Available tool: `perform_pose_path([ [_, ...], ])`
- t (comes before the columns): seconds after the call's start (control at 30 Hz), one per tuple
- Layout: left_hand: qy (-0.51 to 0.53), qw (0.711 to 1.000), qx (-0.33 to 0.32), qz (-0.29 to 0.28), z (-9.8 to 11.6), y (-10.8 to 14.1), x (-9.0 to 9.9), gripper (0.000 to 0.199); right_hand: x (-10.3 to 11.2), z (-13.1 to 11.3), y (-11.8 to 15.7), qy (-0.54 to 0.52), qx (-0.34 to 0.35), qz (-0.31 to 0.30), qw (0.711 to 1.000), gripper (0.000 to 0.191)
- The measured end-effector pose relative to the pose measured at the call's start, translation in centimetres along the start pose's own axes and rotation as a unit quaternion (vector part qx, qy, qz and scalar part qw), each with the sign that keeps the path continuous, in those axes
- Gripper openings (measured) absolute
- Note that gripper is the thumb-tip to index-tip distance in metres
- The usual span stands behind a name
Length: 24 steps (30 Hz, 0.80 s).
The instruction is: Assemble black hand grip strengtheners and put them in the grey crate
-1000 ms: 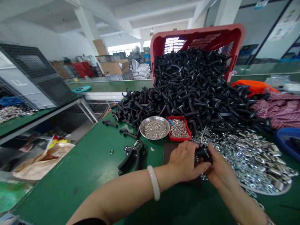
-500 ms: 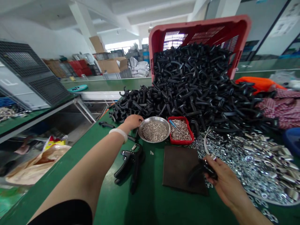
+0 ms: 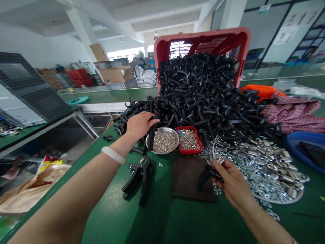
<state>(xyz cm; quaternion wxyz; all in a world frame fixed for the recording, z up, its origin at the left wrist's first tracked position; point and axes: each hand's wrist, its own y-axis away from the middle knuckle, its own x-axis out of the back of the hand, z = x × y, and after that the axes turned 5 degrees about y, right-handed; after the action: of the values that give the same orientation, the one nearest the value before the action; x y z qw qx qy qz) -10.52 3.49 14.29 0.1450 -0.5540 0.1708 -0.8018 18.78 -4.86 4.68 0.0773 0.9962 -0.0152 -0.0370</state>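
My left hand (image 3: 141,124) is closed on the top end of a black handle part (image 3: 150,139), which hangs down in front of the rim of a round metal dish (image 3: 164,149) filled with tiny metal pieces. In my right hand (image 3: 230,176) is a black curved handle (image 3: 208,173), its free end over a dark brown square pad (image 3: 188,183). A metal coil spring (image 3: 220,160) shows at the fingertips of the same hand. An assembled hand grip (image 3: 139,178) with two black handles and a spring lies on the green table, below my left hand.
A big heap of black handle parts (image 3: 193,98) spills from a tipped red crate (image 3: 203,32). A small red tray (image 3: 190,151) holds metal pins and a blue-handled tool. Washers and springs (image 3: 264,173) cover a plate at right, near a blue basin (image 3: 291,142).
My left hand has lifted from beside the dish and now has a black handle part in it. My right hand still grips its handle, with the spring clearer. The view has shifted a little.
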Motion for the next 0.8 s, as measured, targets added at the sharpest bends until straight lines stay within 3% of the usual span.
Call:
perform_pose_path([
  [0.1, 0.057, 0.997, -0.049, -0.004, 3.7, 2.1, -0.5, 0.042, -0.7, -1.3, 0.5, 0.021, 0.072, 0.004, 0.997, 0.032],
  [0.23, 0.266, 0.948, -0.044, -0.166, 7.7, 6.0, -4.2, 0.041, -1.8, -2.6, 1.2, 0.079, 0.155, -0.012, 0.985, 0.025],
  [0.3, 0.333, 0.921, -0.042, -0.199, 9.0, 7.6, -5.9, 0.036, -2.0, -2.6, 1.3, 0.121, 0.182, -0.027, 0.976, 0.022],
  [0.43, 0.415, 0.896, 0.008, -0.160, 10.5, 9.2, -7.3, 0.035, -1.4, -1.6, 1.6, 0.125, 0.187, -0.013, 0.974, 0.020],
  [0.53, 0.438, 0.883, 0.014, -0.168, 11.0, 9.3, -7.6, 0.039, -0.8, -1.3, 2.1, 0.126, 0.181, 0.010, 0.975, 0.020],
  [0.63, 0.448, 0.877, 0.013, -0.175, 11.2, 9.6, -8.2, 0.041, -0.7, -1.6, 2.4, 0.173, 0.204, 0.013, 0.964, 0.017],
  [0.8, 0.463, 0.872, 0.086, -0.135, 11.5, 10.5, -9.3, 0.043, -0.8, -1.6, 2.0, 0.220, 0.218, 0.028, 0.950, 0.017],
])
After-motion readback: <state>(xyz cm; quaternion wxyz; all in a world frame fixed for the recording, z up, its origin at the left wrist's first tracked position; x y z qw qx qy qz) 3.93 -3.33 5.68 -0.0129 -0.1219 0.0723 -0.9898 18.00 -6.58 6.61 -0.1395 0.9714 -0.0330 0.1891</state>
